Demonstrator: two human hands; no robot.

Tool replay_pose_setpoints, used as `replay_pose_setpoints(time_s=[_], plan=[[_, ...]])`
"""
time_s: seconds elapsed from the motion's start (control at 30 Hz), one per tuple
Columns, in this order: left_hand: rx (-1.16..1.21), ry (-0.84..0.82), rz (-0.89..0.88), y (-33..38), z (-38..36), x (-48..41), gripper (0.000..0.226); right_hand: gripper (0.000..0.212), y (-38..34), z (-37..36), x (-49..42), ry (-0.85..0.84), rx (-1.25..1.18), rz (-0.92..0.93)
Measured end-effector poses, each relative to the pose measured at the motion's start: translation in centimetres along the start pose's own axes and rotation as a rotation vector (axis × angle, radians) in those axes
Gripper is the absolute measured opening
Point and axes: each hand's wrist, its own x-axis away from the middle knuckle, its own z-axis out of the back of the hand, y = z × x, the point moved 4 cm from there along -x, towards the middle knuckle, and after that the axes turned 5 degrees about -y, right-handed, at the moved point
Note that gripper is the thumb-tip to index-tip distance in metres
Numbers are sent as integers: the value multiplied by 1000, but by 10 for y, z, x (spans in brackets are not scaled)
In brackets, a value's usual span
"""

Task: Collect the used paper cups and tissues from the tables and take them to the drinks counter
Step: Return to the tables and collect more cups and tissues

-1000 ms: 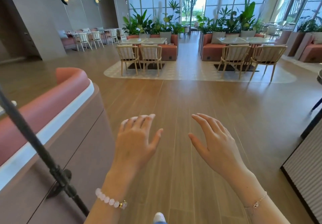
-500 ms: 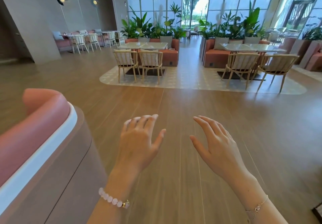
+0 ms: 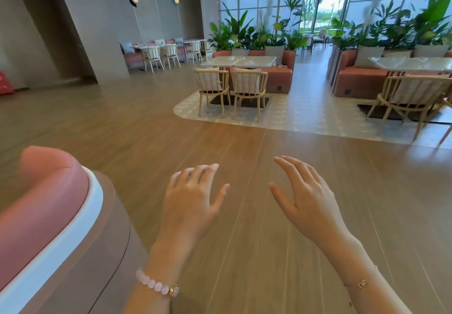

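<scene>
Both hands hang in the air over the wooden floor (image 3: 244, 147), palms down and holding nothing. The left hand (image 3: 193, 201) is released, its fingers loosely spread and slightly bent, with a pink bead bracelet (image 3: 156, 285) on the wrist. The right hand (image 3: 305, 203) is released too, fingers straight and fanned, and a thin chain bracelet (image 3: 360, 284) sits on its wrist. The two hands are near each other but apart.

Just left of the left hand curves a padded pink seat back (image 3: 49, 191) with a white band under it. Ahead, on a pale patch of flooring (image 3: 305, 115), stands the near bench (image 3: 238, 61) with two wooden chairs (image 3: 211, 86) on this side and a pink sofa (image 3: 278, 75) behind. A second bench (image 3: 411, 63) stands to the right, and a far bench (image 3: 146, 47) by the grey wall carries small items too tiny to name. Green plants (image 3: 244, 32) line the windows. Whether paper cups or tissues lie on any bench cannot be told from here
</scene>
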Motion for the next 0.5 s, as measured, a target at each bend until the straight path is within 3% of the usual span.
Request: replay_pose_setpoints(time_s=[0.23, 0.5], plan=[[-52, 46, 59, -29, -52, -149, 53, 54, 63, -61, -152, -14, -41, 71], [-72, 6, 153, -80, -109, -250, 54, 51, 102, -131, -272, -81, -70, 135]])
